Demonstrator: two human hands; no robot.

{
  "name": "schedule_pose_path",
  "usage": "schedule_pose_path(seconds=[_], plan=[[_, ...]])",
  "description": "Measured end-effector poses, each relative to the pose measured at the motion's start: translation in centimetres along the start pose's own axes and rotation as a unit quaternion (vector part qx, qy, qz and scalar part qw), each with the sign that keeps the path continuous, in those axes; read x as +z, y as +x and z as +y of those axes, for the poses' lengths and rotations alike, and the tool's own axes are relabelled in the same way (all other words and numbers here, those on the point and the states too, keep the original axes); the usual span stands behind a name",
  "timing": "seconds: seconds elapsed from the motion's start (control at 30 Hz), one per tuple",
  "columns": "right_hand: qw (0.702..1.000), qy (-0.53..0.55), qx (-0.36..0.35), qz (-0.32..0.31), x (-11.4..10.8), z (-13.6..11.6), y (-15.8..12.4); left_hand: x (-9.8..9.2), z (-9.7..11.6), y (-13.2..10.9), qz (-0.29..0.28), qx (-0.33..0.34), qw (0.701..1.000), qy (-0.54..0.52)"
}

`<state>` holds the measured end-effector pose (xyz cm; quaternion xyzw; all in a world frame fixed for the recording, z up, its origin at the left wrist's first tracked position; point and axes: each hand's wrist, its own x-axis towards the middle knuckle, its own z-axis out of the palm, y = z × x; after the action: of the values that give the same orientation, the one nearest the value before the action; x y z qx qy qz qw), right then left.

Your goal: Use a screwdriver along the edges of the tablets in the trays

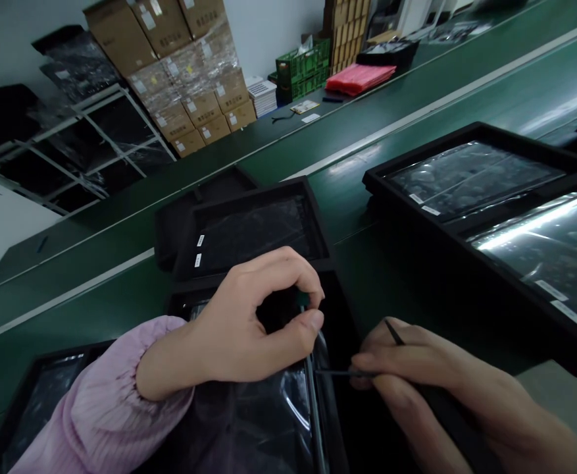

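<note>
My left hand [263, 316], in a pink sleeve [125, 388], is curled over a film-covered panel [263, 421] lying in a black tray. Its thumb and index finger nearly meet at the panel's right edge; a small green bit shows behind the fingers, and what they hold is too small to tell. To the right, my right hand [416, 368] grips a thin dark tool [335, 372] like tweezers between thumb and fingers. The tool's tip points left, at the panel's edge strip.
Black foam trays with wrapped panels stand behind [253, 230], at right [480, 178] and at lower left [41, 401] on the green table [249, 158]. Farther back are pink sheets [360, 78], a green crate [302, 66] and stacked cartons [184, 66].
</note>
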<state>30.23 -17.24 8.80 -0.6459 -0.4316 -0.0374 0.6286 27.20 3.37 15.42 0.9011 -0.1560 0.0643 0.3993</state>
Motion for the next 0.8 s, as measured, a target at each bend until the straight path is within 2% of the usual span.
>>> schedule_pose_path(seconds=[0.1, 0.3, 0.47, 0.57, 0.63, 0.7, 0.77, 0.8], plan=[[0.998, 0.03, 0.034, 0.042, 0.4, 0.5, 0.1, 0.0, 0.1, 0.0, -0.003, 0.002, 1.0, -0.007], [0.994, 0.085, 0.051, 0.046, 1.0, 1.2, 0.0, 0.1, 0.0, 0.0, -0.004, 0.002, 1.0, -0.007], [0.996, 0.07, 0.042, 0.042, 0.7, 0.9, -0.3, 0.0, 0.0, 0.2, -0.004, 0.005, 1.0, 0.0], [0.995, 0.063, 0.06, 0.051, 0.6, 1.6, -0.5, 0.2, -0.3, 0.4, -0.002, -0.027, 0.999, 0.025], [0.99, 0.044, 0.089, 0.103, 0.6, 2.8, -0.1, 0.8, -0.9, 0.4, -0.031, -0.066, 0.996, 0.054], [0.98, 0.004, 0.126, 0.151, 0.6, 4.4, 1.1, 2.0, -1.9, 0.1, -0.094, -0.084, 0.987, 0.099], [0.974, -0.079, 0.166, 0.132, 0.7, 5.9, 2.8, 3.4, -3.0, -0.3, -0.141, -0.072, 0.972, 0.173], [0.972, -0.123, 0.171, 0.103, 0.9, 6.6, 3.6, 4.1, -3.5, -0.5, -0.142, -0.061, 0.965, 0.211]])
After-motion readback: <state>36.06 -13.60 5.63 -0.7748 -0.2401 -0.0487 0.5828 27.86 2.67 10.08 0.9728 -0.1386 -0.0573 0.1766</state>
